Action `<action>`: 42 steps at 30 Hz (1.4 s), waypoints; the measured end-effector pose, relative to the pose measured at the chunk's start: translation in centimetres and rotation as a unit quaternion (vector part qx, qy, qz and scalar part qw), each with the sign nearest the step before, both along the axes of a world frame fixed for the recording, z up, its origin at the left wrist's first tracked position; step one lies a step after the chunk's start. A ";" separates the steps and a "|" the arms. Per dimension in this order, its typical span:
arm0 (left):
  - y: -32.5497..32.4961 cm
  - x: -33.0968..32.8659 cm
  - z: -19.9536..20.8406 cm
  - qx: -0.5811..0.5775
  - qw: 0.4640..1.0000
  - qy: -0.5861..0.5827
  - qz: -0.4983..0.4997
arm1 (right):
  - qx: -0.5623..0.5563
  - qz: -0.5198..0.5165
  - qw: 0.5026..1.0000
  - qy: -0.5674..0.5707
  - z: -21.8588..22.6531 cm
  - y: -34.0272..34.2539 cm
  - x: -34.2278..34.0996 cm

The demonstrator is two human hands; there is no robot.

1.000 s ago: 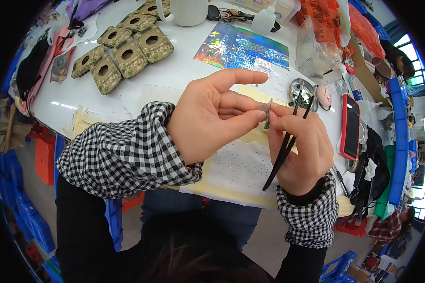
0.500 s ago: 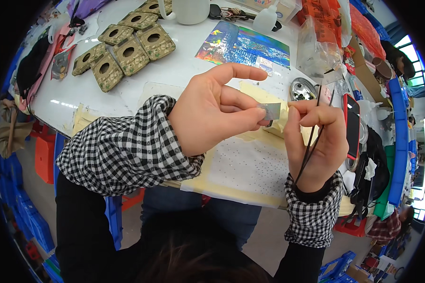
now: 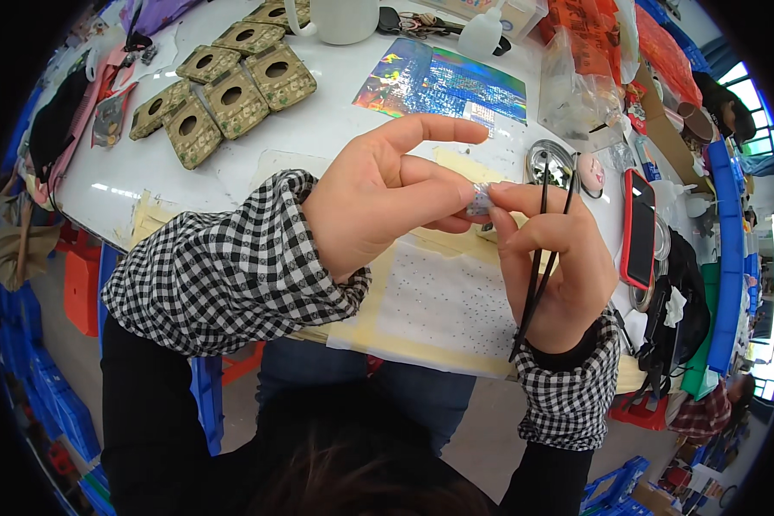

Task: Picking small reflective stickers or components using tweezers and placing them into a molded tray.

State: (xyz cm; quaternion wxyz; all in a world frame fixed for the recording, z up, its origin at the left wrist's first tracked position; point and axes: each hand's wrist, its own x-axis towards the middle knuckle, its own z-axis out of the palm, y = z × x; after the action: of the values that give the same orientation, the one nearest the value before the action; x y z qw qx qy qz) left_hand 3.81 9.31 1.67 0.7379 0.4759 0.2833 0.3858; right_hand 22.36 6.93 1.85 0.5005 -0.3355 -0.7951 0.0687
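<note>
Head view, only feed I've got: both my hands are together above the near edge of the surface [image 3: 219, 182], fingertips clamped on one small shiny speckled piece [image 3: 479, 199]. Left hand [image 3: 371, 196] pinches its left side, right hand [image 3: 572, 262] its right; the right also carries black tweezers [image 3: 537, 297], tips up. Below, a white sheet with scattered dark dots [image 3: 439, 297] lies at the near edge, bordered by yellowish tape.

Far left part of the surface: cluster of camouflage pieces with round holes [image 3: 254, 112], touching or overlapping. At the far edge I see a white mug [image 3: 359, 24], keys [image 3: 417, 25] and a squeeze bottle [image 3: 482, 37]. Holographic sheet [image 3: 439, 83] lies nearer than those. Toward the far right corner: an orange-red bag [image 3: 580, 43] and clear bag [image 3: 576, 107]. Right edge: round metal dish [image 3: 539, 156] and red-cased phone [image 3: 638, 230].

Room: red stool [image 3: 82, 292] off the left edge, blue crates [image 3: 64, 413] on the floor, more blue bins [image 3: 728, 249] right, bright windows [image 3: 742, 90], someone in a plaid top [image 3: 701, 419] lower right.
</note>
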 end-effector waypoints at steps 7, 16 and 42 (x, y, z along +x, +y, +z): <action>-0.2 -0.3 0.3 0.030 0.999 -0.026 -0.021 | -0.107 0.034 0.991 0.071 0.2 -0.3 -0.1; -0.1 -0.2 0.4 0.079 0.997 -0.001 -0.015 | -0.116 0.053 0.987 0.094 -0.3 -0.2 0.1; 0.1 0.2 -0.3 0.122 0.988 0.085 0.031 | -0.174 0.048 0.978 0.103 -0.4 -1.0 -0.1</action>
State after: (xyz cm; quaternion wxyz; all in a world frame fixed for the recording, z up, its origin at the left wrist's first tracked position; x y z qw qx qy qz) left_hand 4.01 9.38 1.33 0.6353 0.5839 0.3107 0.3986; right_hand 22.26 5.98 1.47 0.5098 -0.3701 -0.7304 0.2639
